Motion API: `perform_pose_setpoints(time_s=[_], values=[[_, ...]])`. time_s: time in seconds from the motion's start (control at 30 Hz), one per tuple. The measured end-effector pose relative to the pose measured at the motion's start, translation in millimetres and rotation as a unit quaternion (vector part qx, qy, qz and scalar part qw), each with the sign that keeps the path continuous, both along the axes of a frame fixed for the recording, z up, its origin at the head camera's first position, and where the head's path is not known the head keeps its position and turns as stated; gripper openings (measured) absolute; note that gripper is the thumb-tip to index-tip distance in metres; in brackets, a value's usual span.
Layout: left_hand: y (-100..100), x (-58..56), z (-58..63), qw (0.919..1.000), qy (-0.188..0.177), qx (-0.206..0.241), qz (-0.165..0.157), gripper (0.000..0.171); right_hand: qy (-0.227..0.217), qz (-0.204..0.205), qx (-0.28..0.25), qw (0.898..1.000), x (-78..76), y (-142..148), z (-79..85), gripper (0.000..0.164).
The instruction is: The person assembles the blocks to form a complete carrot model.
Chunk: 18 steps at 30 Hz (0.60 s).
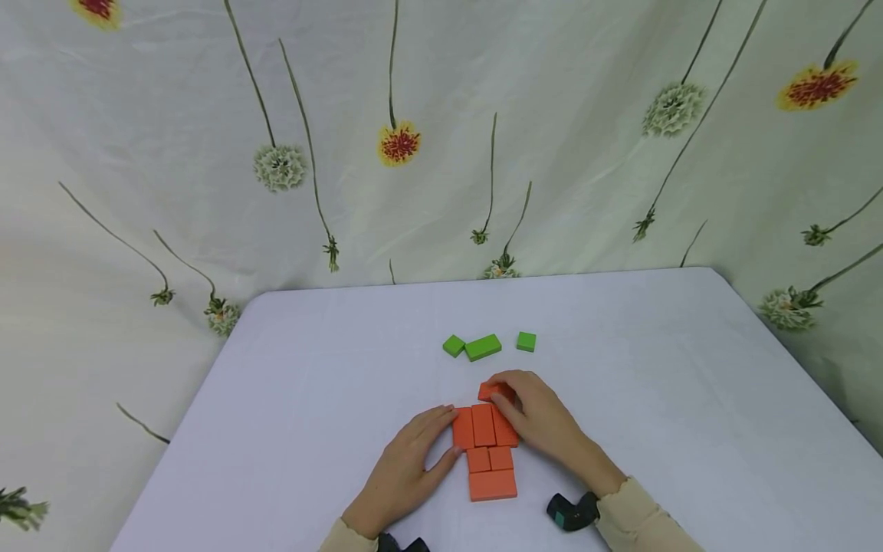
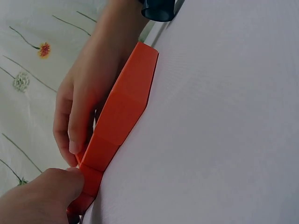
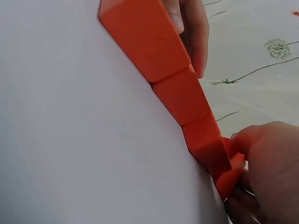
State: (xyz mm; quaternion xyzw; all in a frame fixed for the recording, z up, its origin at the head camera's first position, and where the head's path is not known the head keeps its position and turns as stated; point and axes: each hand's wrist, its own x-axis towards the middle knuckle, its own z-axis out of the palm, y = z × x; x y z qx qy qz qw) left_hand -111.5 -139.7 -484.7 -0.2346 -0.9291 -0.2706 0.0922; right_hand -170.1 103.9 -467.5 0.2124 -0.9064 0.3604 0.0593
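Note:
Several orange blocks (image 1: 484,426) lie flat on the table, edge to edge in a compact pattern, with upright rectangles above two small pieces and a wide block (image 1: 493,485). My left hand (image 1: 410,468) rests along the pattern's left side, fingertips at its upper left and thumb lower down. At the top, my right hand (image 1: 545,422) pinches another orange block (image 1: 486,392) between thumb and fingers, partly covering it. In the right wrist view, my right hand (image 3: 271,172) is at the far end of the orange row. The left wrist view shows my left thumb (image 2: 46,193) against the orange blocks.
Beyond the orange pattern lie three green blocks: a small one (image 1: 454,346), a longer one (image 1: 484,348) touching or nearly touching it, and another small one (image 1: 526,341) apart. A white table (image 1: 310,368) carries everything. Flower-printed cloth (image 1: 441,207) hangs behind.

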Motion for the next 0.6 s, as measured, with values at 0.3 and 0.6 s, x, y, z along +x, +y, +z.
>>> perform_pose_setpoints(time_s=[0.3,0.6], values=[[-0.6,-0.2,0.5,1.0,-0.007,-0.001,0.001,0.054,0.037,-0.013,-0.075,0.996,-1.9,6.1,10.9,0.024],[-0.7,-1.1,1.7,0.9999,-0.011,0.003,-0.001,0.054,0.005,0.138,-0.062,0.989,2.0,19.2,37.0,0.032]])
